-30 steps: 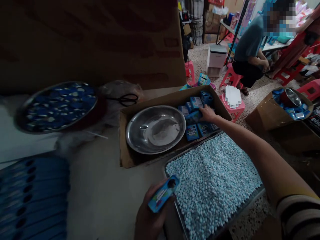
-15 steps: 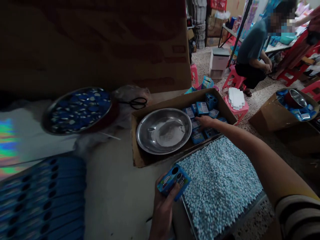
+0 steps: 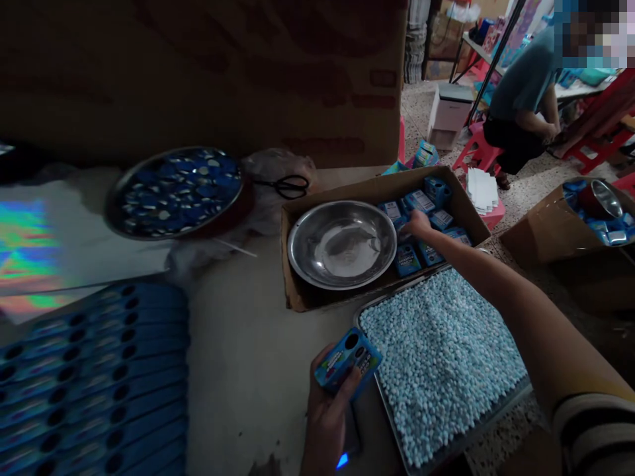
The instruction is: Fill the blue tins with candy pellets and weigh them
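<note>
A small blue printed carton [image 3: 350,362] with a dark round hole in its top is gripped in my left hand [image 3: 330,403], thumb across its front. The carton is above the table, by the near left edge of a metal tray [image 3: 391,420] heaped with pale blue and white pellets [image 3: 446,357]. My right hand [image 3: 417,226] reaches into a cardboard box [image 3: 292,299], its fingers bent round one of the small blue cartons [image 3: 407,259] lying there; the fingertips are partly hidden. Beside these cartons, in the same box, rests a shiny metal bowl [image 3: 342,246].
Rows of blue cartons [image 3: 99,383] stand at the lower left. A basin of blue round pieces [image 3: 183,192] and black scissors [image 3: 288,186] lie behind. A large cardboard wall [image 3: 198,73] closes the back. At right are another carton box [image 3: 540,215] and a seated person [image 3: 520,92].
The view has shifted, so the table things appear farther right and slightly higher. My right hand's spread fingers have bent in among the cartons. My left hand keeps its carton.
</note>
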The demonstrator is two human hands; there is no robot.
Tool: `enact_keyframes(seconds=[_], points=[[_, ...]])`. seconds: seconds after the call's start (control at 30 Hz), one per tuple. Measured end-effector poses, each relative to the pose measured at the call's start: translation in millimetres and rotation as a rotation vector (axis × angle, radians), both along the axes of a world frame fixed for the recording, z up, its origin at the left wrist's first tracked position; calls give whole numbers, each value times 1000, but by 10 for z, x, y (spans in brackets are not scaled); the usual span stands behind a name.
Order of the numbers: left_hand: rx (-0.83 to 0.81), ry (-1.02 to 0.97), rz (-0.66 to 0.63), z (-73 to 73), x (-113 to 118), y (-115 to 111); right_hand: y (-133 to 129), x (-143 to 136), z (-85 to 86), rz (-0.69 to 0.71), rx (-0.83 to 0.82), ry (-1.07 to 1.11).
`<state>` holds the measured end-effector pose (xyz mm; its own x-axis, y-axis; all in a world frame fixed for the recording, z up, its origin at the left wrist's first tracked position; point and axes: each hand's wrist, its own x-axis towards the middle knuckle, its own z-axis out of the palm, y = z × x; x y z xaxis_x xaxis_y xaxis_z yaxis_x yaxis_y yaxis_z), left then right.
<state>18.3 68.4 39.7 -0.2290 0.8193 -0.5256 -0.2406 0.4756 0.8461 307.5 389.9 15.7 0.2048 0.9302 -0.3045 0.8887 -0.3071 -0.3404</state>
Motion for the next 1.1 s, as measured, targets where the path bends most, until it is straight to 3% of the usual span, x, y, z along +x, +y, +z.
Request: enact_keyframes(seconds=[0.13,0.23,0.3,0.37,0.5,0.57,0.67,0.73,0.9,1.03,1.1], points=[[76,84,-1,107,-201,213,-464,62,609,38,230,-37],[179,132,-28,202,-299,453,-1036,57,1057,240,397,140],[238,126,-52,249,-320,615,-1459,-3,1245,337,405,323],[277,123,-92,265,-307,747,-1854,-88,1315,314,370,468],[309,73,-181,188,-241,833,-2453,-228,1165,71,250,843],[303,30,-186,126,-226,777,-2668,-280,1001,-191,128,1136],[287,18,-179,56,-228,616,-2947,-406,735,-696,-93,1582],[285,44,-179,27,-214,492,-3118,-546,581,-896,-214,1741],[284,65,-236,-36,-64,298,-3434,-879,347,-941,-398,1825],[280,49,-300,-65,-50,377,-3541,-869,244,-862,-642,1839],[269,-15,-421,-53,-116,459,-3572,-829,188,-778,-812,1835]])
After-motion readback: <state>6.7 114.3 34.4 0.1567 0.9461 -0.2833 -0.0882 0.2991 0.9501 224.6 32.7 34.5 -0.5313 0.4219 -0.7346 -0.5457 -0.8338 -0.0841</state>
